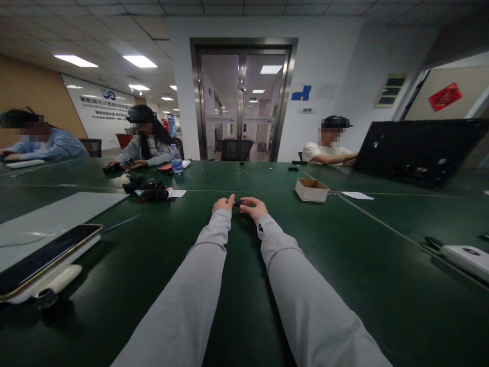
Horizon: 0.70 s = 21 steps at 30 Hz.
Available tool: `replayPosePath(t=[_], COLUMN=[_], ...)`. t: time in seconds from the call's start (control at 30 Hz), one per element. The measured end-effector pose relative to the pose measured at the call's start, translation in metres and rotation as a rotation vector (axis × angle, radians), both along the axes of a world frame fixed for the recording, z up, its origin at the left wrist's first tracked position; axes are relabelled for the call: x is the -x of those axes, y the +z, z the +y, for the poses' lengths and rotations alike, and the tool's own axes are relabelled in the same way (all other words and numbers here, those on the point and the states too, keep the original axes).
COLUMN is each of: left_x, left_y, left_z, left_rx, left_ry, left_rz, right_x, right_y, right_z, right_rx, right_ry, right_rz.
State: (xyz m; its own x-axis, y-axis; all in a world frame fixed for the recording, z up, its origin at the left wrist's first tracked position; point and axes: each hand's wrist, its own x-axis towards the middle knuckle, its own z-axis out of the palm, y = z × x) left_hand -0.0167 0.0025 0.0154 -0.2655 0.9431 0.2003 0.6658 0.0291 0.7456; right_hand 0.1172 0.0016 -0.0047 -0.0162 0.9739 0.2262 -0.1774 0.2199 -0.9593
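My right hand (pixel 255 208) pinches a small black piece (pixel 237 203) between thumb and fingers, just above the green table (pixel 244 244). The piece is too small and dark for me to name its kind. Close on the other side of it is my left hand (pixel 222 205), its thumb upright and its other fingers curled, mostly hidden from me. The black piece reaches the left hand's edge; whether those fingers also grip it I cannot make out.
An open cardboard box (pixel 311 190) stands right of my hands. Black parts (pixel 151 188) lie in a heap at left, near a water bottle (pixel 176 159). A phone (pixel 46 260) is nearer me at left, a large black monitor (pixel 416 153) at right. Several people sit around.
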Motion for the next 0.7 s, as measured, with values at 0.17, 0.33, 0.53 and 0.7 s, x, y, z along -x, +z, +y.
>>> replayPosePath(t=[0.17,0.33,0.53,0.7], left_x=[-0.001,0.000,-0.002,-0.006], left_y=[0.003,0.005,-0.006,-0.009], left_z=[-0.005,-0.008,-0.003,-0.002], left_rx=[0.027,0.027,-0.096,-0.270], left_ry=[0.014,0.003,-0.203,-0.373], left_rz=[-0.031,-0.021,-0.071,-0.301], right_x=[-0.001,-0.001,-0.003,-0.005], right_y=[0.001,0.010,0.016,0.012], right_z=[-0.002,-0.009,-0.012,-0.004], right_rx=[0.002,0.069,0.187,0.186], right_ry=[0.060,0.110,0.062,-0.037], right_rz=[0.019,0.090,0.187,0.135])
